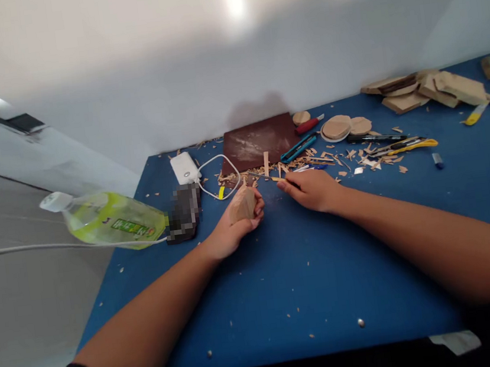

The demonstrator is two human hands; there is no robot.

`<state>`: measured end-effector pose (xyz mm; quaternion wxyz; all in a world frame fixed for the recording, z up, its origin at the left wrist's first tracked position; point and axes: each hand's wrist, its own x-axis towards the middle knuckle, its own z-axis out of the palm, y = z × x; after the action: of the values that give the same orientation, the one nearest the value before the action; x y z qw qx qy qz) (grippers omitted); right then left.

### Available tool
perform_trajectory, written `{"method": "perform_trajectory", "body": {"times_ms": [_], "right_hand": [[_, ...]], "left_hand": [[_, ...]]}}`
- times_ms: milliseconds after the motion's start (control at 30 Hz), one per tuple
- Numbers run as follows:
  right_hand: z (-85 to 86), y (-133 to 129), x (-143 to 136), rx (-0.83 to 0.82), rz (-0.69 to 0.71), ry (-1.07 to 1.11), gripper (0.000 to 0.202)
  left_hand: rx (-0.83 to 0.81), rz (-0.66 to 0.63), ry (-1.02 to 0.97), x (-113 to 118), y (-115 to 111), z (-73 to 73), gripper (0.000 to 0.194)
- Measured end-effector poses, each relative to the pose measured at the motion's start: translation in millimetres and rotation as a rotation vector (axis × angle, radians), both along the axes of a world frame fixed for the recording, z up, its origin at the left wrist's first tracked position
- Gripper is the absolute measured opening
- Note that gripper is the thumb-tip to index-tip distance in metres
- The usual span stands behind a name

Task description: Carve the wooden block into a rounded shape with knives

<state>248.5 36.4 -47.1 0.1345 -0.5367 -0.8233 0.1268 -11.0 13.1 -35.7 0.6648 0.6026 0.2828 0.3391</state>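
Note:
My left hand (231,225) is closed around a pale wooden block (244,203), its fingers wrapped over the far side. To the right, my right hand (315,190) grips a slim craft knife (277,179) by its yellow and dark handle. The thin blade points left, just above the wood piece and apart from it as far as I can see. Behind both hands lies a dark brown board (262,142), with wood shavings (244,177) along its front edge and a flat wood strip (266,164) among them.
On the left are a green bottle (115,220) lying tilted, a white power bank (184,168) with a cable, and a dark blurred object (184,213). Rightward lie a teal cutter (298,148), a red-handled knife (308,125), wooden discs (337,127), a yellow cutter (414,145) and stacked wood pieces (432,89).

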Motion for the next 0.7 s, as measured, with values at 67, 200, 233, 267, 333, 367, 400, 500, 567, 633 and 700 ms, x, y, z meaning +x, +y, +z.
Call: {"method": "perform_trajectory", "body": {"times_ms": [67,200,233,267,333,367,400,500,567,633,700], "right_hand": [[-0.3,0.4,0.3,-0.01,-0.005,0.012,0.06],[0.8,-1.3,-1.1,-0.013,0.022,-0.003,0.057],[1.1,-1.8,-1.3,-0.01,0.029,-0.002,0.057],[1.4,-2.4,-1.4,-0.006,0.032,0.001,0.057],[2.1,-3.3,-1.3,-0.001,0.034,0.009,0.056],[2.4,-3.6,-1.2,-0.003,0.033,0.013,0.056],[2.6,-3.8,-1.0,-0.006,0.031,0.021,0.055],[2.3,-3.8,0.1,-0.01,0.036,0.064,0.053],[1.1,-3.9,1.3,0.001,0.052,0.108,0.052],[-0.5,-5.2,2.4,0.021,0.092,0.164,0.052],[-1.8,-8.4,2.7,0.048,0.165,0.213,0.051]], "left_hand": [[0.106,0.064,0.121,-2.2,-0.7,-1.3,0.049],[0.247,0.234,0.32,-0.3,-4.1,-5.0,0.054],[0.296,0.282,0.374,0.8,-4.7,-5.9,0.055],[0.35,0.326,0.424,2.0,-5.1,-6.4,0.058],[0.441,0.385,0.486,4.1,-5.8,-6.5,0.063],[0.469,0.398,0.503,4.8,-6.1,-6.2,0.065],[0.486,0.401,0.515,5.3,-6.5,-5.7,0.066],[0.482,0.39,0.546,5.5,-8.3,-4.6,0.069],[0.453,0.391,0.552,5.1,-9.4,-4.7,0.069],[0.431,0.398,0.539,4.9,-10.0,-5.1,0.07],[0.437,0.395,0.528,5.0,-10.4,-5.5,0.07]]}}
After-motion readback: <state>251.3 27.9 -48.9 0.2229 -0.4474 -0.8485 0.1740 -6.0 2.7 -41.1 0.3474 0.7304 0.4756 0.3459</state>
